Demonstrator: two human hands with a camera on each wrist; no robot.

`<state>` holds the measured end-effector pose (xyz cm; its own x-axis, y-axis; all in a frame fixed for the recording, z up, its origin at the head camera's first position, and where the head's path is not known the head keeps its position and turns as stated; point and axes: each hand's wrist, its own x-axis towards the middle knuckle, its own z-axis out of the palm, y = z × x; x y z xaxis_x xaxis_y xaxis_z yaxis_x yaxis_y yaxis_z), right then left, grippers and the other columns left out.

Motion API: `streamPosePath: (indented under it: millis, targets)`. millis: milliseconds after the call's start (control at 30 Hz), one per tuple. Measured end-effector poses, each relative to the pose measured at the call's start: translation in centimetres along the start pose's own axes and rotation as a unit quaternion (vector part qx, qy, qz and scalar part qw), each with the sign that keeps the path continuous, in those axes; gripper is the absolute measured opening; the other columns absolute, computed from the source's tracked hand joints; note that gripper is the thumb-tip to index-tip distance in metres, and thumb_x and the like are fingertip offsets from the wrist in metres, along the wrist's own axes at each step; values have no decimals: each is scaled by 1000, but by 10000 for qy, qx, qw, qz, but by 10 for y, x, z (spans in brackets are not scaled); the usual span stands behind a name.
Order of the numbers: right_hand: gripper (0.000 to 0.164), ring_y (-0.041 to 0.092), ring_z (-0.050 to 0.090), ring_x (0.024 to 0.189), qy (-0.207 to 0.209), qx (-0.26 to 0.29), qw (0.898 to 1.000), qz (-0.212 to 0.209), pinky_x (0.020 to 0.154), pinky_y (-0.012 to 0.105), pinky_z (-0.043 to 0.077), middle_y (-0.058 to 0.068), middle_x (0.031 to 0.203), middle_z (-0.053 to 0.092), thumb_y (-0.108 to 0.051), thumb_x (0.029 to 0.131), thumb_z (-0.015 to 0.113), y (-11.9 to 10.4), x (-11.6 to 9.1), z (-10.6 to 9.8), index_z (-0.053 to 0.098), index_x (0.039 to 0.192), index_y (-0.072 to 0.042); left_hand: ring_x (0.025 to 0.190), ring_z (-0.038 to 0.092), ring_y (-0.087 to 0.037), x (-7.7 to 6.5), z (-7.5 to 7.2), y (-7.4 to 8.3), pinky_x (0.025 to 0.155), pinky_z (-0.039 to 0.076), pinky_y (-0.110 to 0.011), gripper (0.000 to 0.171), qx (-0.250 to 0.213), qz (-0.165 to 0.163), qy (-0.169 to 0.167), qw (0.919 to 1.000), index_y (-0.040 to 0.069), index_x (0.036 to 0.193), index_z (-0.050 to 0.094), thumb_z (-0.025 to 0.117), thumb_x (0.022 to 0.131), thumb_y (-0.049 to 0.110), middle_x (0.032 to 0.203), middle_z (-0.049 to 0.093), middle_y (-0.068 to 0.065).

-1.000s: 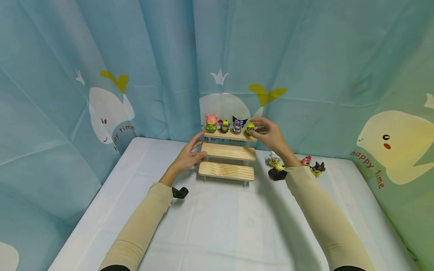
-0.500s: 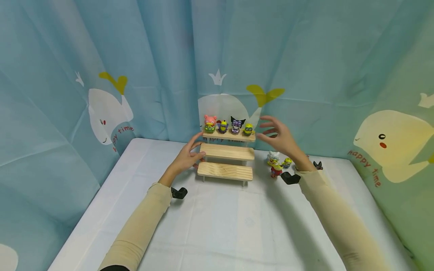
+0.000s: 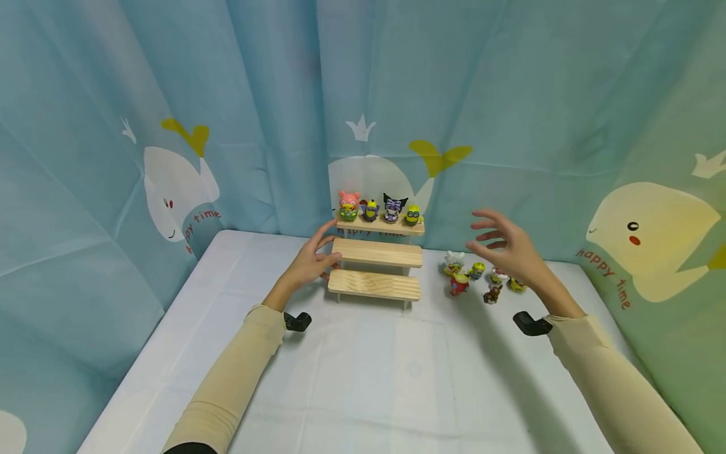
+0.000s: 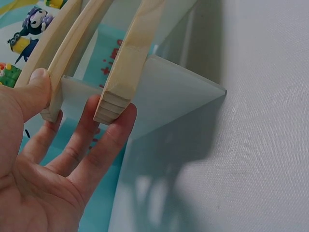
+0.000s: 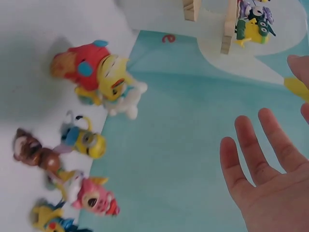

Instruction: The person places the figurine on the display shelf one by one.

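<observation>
The left hand (image 3: 306, 263) grips the left end of a three-step wooden display stand (image 3: 377, 253). In the left wrist view its thumb rests on the middle board (image 4: 72, 43), and fingertips touch the board ends. A pink figurine (image 3: 348, 207), a yellow-and-purple one (image 3: 370, 210), one with black pointed ears (image 3: 392, 209) and a yellow-green one (image 3: 412, 215) stand along the top board. The right hand (image 3: 513, 249) hangs in the air right of the stand, fingers spread and loosely bent, holding nothing.
Several figurines stand on the white table (image 3: 363, 378) right of the stand, among them a white-haired one in red (image 3: 458, 285), a small yellow one (image 3: 476, 271) and a brown one (image 3: 492, 294). A blue whale-print curtain (image 3: 272, 94) hangs behind. Black wrist mounts (image 3: 530, 323) show at the cuffs.
The right hand has let go of the yellow-green figurine on the top board and moved away to the right, uncovering the figurines on the table. The left hand stays on the stand.
</observation>
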<state>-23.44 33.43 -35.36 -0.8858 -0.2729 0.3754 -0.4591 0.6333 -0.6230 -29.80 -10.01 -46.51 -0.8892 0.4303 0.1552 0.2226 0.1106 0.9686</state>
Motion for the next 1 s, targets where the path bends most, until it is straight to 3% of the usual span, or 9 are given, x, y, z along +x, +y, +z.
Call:
streamPosePath:
  millis: [200,400,467,667,800,1000]
  targets:
    - [64,7,65,101,79,1,9996,276,73,18,57,10,130,64,-11,94,77,1,-25,-12,50,151,-24,90,73,-29,0,0,-2,64,55,-67,76,-3,15,21,10000,53,159,24,65,103,23,167,25,-21]
    - [63,3,66,100,139,-172,9994,264,76,12,52,9,129,64,-11,96,75,6,-45,-21,49,152,-24,94,72,-37,0,0,-2,66,54,-70,77,-34,96,-41,9999,50,161,21,65,104,22,167,23,-21]
    - [62,0,66,99,184,-191,9992,283,77,11,51,4,127,64,-11,96,75,8,-51,-22,50,151,-23,98,71,-41,-1,0,2,68,53,-71,77,-56,91,-79,9999,47,162,20,64,104,21,167,22,-22]
    - [61,-7,65,96,316,-257,9984,393,73,12,53,-9,122,63,-10,94,77,23,-66,-23,52,149,-21,99,71,-41,1,0,-2,67,54,-70,76,-31,85,-40,10000,50,160,22,64,104,21,167,22,-21]
    - [60,-9,65,91,377,-356,9975,484,70,13,53,-9,121,64,-11,94,77,32,-74,-20,54,148,-20,99,70,-44,2,0,-4,66,54,-70,76,-26,118,-36,9999,48,162,21,63,104,20,167,22,-20]
    - [56,-10,63,92,411,-419,9969,516,72,11,52,0,124,66,-12,95,76,46,-86,-15,55,147,-17,90,73,-35,1,1,-3,63,55,-67,76,11,111,64,9999,52,160,23,64,104,19,167,25,-19]
